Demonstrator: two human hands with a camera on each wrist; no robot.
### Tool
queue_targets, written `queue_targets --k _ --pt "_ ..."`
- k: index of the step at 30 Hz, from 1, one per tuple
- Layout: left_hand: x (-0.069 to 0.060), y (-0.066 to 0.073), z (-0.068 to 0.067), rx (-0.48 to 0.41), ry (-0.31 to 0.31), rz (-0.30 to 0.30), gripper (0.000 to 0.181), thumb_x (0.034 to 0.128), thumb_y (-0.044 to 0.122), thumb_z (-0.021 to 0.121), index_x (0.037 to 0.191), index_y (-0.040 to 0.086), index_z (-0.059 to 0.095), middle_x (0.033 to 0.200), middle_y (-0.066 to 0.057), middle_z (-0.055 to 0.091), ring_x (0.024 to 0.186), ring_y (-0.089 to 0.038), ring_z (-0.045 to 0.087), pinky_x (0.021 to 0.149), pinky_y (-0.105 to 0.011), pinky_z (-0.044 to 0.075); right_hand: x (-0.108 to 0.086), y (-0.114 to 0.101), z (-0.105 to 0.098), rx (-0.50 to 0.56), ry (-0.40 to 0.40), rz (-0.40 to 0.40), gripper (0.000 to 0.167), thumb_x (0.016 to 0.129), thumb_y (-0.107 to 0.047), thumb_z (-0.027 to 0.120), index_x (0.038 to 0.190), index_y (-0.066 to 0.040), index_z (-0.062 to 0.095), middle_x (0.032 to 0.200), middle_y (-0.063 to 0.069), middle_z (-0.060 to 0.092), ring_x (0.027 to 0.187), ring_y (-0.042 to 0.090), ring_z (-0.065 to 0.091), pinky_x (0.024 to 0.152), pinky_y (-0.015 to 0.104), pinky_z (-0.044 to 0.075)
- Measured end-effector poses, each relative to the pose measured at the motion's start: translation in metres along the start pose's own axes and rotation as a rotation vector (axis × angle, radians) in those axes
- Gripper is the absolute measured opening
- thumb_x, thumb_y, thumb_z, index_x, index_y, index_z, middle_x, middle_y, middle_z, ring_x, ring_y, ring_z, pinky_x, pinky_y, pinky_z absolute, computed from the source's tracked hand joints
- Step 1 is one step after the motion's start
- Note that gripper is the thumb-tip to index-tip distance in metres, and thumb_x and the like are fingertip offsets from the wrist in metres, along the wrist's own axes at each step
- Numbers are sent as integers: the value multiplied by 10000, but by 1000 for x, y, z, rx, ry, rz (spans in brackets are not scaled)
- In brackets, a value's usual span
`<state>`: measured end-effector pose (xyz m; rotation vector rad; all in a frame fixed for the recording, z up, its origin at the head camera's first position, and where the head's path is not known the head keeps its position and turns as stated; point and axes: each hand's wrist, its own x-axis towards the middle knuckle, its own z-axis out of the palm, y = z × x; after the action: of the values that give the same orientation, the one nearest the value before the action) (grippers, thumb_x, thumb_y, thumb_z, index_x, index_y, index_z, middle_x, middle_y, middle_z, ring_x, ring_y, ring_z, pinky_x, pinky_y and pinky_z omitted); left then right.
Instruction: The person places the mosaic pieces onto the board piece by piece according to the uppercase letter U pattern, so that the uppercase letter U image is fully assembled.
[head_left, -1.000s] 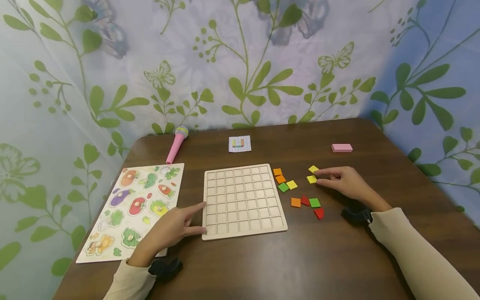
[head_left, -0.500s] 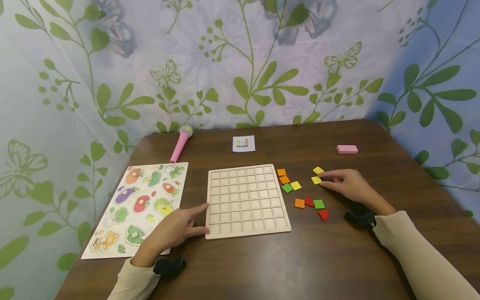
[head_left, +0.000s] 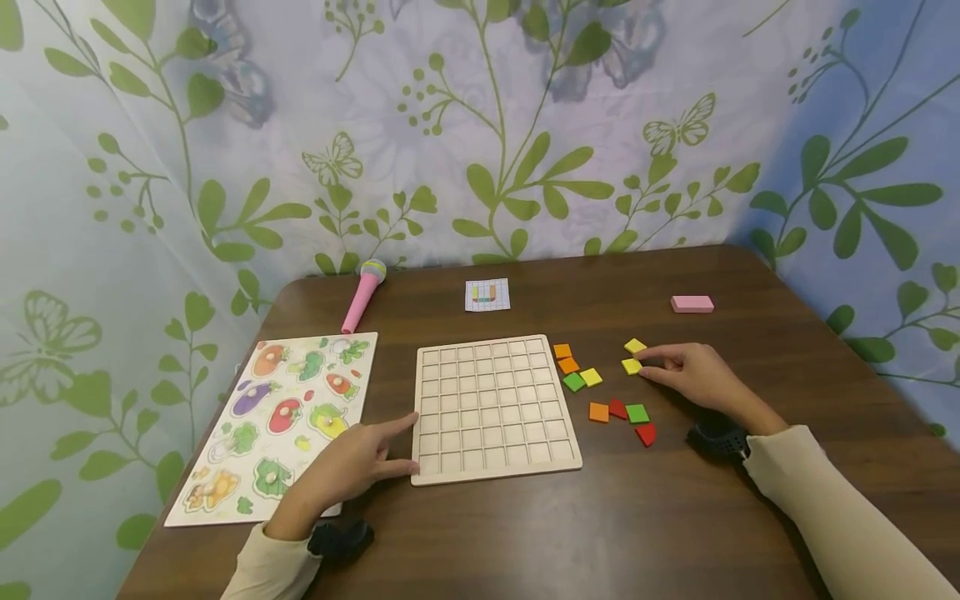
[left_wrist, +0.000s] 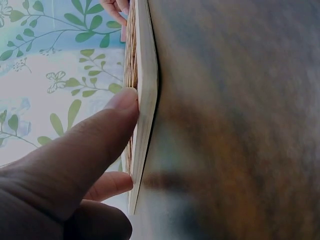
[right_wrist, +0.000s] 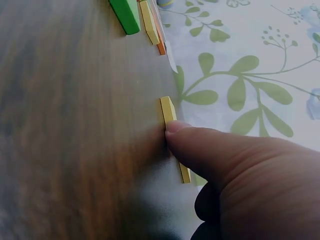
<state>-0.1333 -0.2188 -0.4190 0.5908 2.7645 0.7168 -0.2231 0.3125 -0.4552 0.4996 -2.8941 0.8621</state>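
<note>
In the head view, my left hand reaches toward a wooden grid board, index finger and thumb extended. Their tips touch its left edge, and the left wrist view shows the thumb against the rim. My right hand is beside two yellow square tiles. Its thumb touches the nearer yellow tile; the index fingertip is by the farther yellow tile. Both tiles lie flat on the table. The right wrist view hides the index finger behind the thumb.
Orange tiles, green tiles, red pieces and another yellow tile lie right of the board. A vegetable puzzle is at left. Behind are a pink microphone, a pattern card and a pink block.
The head view has shifted slightly, so everything sits a little differently in the frame. Both hands stay in place against the board and the yellow tiles.
</note>
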Motion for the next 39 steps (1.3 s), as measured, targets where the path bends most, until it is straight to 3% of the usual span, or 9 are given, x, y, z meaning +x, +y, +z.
queue_targets --k 25,30,39 --pt "0 -2 2 -20 8 -9 752 865 469 794 1516 198 530 544 107 323 474 -39 273 471 -237 297 -1 -12 0 18 16 22 280 930 -303 777 1149 -130 753 605 -40 413 529 139 377 516 294 310" --pt "3 0 4 -19 20 -11 744 872 500 775 1514 210 534 554 105 322 484 -44 267 471 -244 289 4 -32 1 32 11 11 254 933 -273 776 1140 -128 752 597 -37 403 519 157 387 502 299 309" --pt "3 5 3 1 29 -51 732 861 494 788 1500 223 554 572 88 346 499 -62 289 474 -255 283 25 -91 15 135 11 29 258 934 -304 775 1137 -147 752 600 -2 398 504 203 386 469 307 319"
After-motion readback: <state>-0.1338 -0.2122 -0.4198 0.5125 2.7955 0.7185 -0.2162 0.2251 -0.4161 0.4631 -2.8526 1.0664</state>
